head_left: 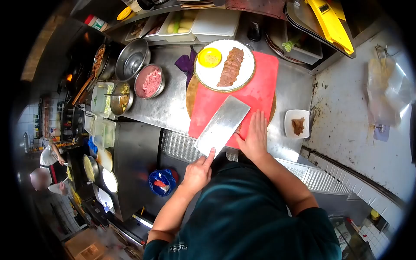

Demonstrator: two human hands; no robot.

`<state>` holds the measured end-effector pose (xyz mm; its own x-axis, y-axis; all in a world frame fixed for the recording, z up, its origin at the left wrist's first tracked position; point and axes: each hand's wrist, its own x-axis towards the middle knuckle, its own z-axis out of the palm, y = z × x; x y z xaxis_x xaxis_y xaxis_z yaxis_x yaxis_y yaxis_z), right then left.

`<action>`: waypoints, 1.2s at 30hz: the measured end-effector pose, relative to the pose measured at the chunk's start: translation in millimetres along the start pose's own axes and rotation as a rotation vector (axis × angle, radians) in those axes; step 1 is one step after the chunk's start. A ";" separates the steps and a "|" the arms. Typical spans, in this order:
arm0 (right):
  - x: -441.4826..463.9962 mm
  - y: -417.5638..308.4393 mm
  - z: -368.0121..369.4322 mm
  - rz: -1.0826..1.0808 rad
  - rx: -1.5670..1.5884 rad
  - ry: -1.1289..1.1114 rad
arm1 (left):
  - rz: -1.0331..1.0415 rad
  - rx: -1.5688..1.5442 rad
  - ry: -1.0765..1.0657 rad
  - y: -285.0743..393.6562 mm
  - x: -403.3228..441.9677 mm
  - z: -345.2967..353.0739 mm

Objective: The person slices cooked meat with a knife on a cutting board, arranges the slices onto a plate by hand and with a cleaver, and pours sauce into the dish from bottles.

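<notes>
My left hand [198, 172] is closed around the hidden handle of a cleaver [223, 123], its index finger stretched along the blade. The broad blade lies slantwise over a red cutting board [264, 78]. Palm down, my right hand [255, 135] rests on the board's near part, right of the blade, fingers stretched out and thumb apart. A small brownish bit shows between the blade and that hand; its kind is unclear. On the board's far end sits a white plate [208, 80] carrying sliced cooked meat [231, 67] and a small yellow dish [209, 57].
A white bowl [289, 123] with brown food stands at right. Metal bowls, one holding raw pink meat [151, 83], stand left, with a purple cloth [186, 64] nearby. Food tubs [215, 24] line the back. A co-worker [50, 158] is at far left.
</notes>
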<state>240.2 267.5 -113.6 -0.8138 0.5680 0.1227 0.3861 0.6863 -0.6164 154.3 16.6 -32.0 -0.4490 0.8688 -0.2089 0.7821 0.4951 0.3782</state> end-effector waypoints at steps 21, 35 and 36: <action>-7.8 -4.3 -8.3 -0.006 -0.033 -0.052 | 0.010 0.032 0.034 -19.0 -11.1 43.2; -10.0 -2.8 -0.9 -0.023 -0.033 -0.003 | 0.008 0.007 0.036 3.4 0.2 5.5; -11.0 -3.2 -1.1 -0.012 -0.013 -0.002 | 0.023 -0.003 0.059 0.5 -1.4 12.9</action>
<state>248.4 259.5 -112.2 -0.8192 0.5589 0.1286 0.3818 0.6987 -0.6050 160.9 15.8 -43.2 -0.4554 0.8781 -0.1468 0.7915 0.4748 0.3848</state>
